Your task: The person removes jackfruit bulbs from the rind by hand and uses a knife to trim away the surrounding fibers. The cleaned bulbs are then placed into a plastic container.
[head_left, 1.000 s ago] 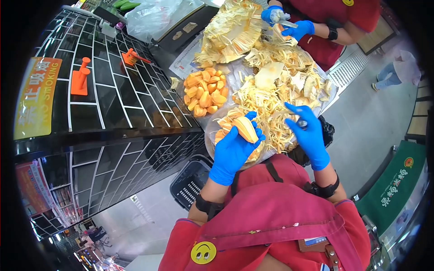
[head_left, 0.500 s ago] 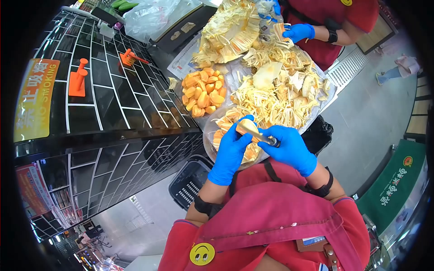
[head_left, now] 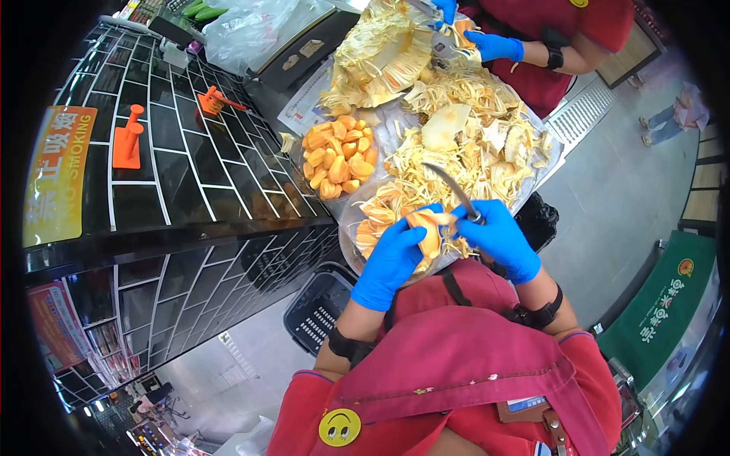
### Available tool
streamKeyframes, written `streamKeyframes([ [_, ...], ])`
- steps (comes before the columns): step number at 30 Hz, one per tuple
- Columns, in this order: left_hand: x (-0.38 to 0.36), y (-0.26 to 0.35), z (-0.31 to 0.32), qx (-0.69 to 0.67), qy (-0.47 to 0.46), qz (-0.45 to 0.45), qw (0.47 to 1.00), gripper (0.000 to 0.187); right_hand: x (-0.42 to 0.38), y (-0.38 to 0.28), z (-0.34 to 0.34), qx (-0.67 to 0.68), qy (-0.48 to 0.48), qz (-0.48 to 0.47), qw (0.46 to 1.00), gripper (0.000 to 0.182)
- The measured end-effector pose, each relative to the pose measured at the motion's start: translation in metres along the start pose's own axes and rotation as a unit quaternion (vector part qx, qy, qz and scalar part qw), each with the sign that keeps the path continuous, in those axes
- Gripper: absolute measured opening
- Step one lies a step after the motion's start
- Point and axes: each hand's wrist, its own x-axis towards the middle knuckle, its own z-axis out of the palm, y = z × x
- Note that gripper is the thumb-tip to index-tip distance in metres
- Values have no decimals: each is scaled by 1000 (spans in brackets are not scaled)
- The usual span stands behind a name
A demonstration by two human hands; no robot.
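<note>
Blue gloves cover both of my hands. My left hand [head_left: 394, 257] grips an orange-yellow jackfruit pod [head_left: 429, 232] between thumb and fingers. In my right hand [head_left: 498, 237] is a knife [head_left: 450, 182] with a curved blade, pointing up and away over the scraps; the right fingertips also touch the end of the pod. Below the hands sits a clear bowl [head_left: 347, 242] with jackfruit pieces [head_left: 374, 220] in it. Just beyond, at the left, another container holds peeled jackfruit pods [head_left: 339, 156]. Pale jackfruit strands [head_left: 445, 152] are heaped ahead of my hands.
Across the table a co-worker's gloved hand [head_left: 494, 45] holds a jackfruit piece beside a large cut jackfruit [head_left: 380, 57]. A black tiled wall [head_left: 179, 152] with orange hooks [head_left: 129, 140] runs along the left. A dark basket [head_left: 315, 311] stands below, and a black bag [head_left: 538, 220] hangs at the right.
The knife has swung off the pod, its blade now pointing up and away. My right fingers have come to the pod's end. The co-worker's hands have shifted slightly left.
</note>
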Motion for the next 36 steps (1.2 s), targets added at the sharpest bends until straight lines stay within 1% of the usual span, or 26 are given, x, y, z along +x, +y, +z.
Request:
streamKeyframes([
  [2, -2, -1, -5, -117, -89, -67, 987, 55, 8, 12, -10, -5, 128, -128, 983, 21],
  [4, -4, -2, 0, -122, -76, -66, 987, 57, 4, 1, -24, 73, 112, -47, 990, 22],
  [6, -5, -4, 1, -128, -62, -63, 988, 59, -1, -2, -25, 122, 75, -47, 989, 20],
  [8, -1, -7, -4, -168, 27, -61, 984, 59, -1, 4, -21, 148, 89, -57, 983, 19],
  [9, 0, -6, -6, -169, 26, -61, 983, 59, 0, 5, -20, 174, 103, -66, 977, 17],
  [10, 1, -5, -10, -245, -26, -90, 965, 59, 0, 5, -22, 173, 102, -66, 977, 17],
  [11, 0, -4, -12, -320, -76, -119, 937, 59, 2, 5, -26, 174, 182, -102, 962, 17],
  [12, -1, -2, -10, -319, -75, -118, 937, 59, 3, 6, -30, 175, 260, -137, 940, 17],
  [13, -3, 1, -3, -252, -57, -71, 963, 56, 2, 5, -33, 155, 266, -149, 940, 18],
  [14, -3, 2, 0, -183, -40, -23, 982, 53, 1, 5, -30, 156, 265, -149, 940, 18],
  [15, -2, 1, -2, -183, -41, -24, 982, 53, -2, 5, -27, 98, 225, -121, 962, 19],
  [16, -1, 0, -5, -194, -27, -4, 981, 53, -6, 6, -25, 40, 185, -93, 978, 19],
  [17, 0, -1, -6, -205, -12, 16, 979, 53, -4, 16, -27, 19, 145, -103, 984, 25],
  [18, 1, -1, -5, -204, -13, 16, 979, 53, -4, 15, -23, 19, 145, -104, 984, 25],
  [20, 2, -1, -1, -228, 8, 19, 974, 53, -4, 11, -4, -26, 61, -159, 985, 33],
  [21, 1, -1, 1, -227, 8, 18, 974, 53, -4, 7, 2, -25, 62, -158, 985, 33],
  [23, 0, -2, 4, -183, 23, 51, 982, 52, -6, -2, 10, -124, 57, -144, 980, 44],
  [24, -1, -2, 2, -183, 23, 52, 981, 52, -7, -2, 11, -124, 56, -144, 980, 44],
  [26, -4, 0, -3, -215, 32, 43, 975, 51, -7, 0, 14, -80, 113, -139, 981, 51],
  [27, -5, -1, -5, -215, 32, 45, 975, 51, -7, 6, 13, -96, 108, -157, 977, 52],
  [28, -6, -1, -8, -229, 34, 56, 971, 49, -9, 8, 15, -96, 108, -158, 977, 52],
  [30, -7, -1, -8, -245, 34, 66, 967, 48, -18, 7, 18, -180, 79, -205, 959, 50],
  [31, -8, -1, -6, -245, 36, 77, 966, 47, -21, 5, 21, -192, 57, -228, 953, 49],
  [36, -10, 1, 1, -240, 44, 99, 965, 44, -19, 3, 25, -190, 50, -242, 950, 46],
])
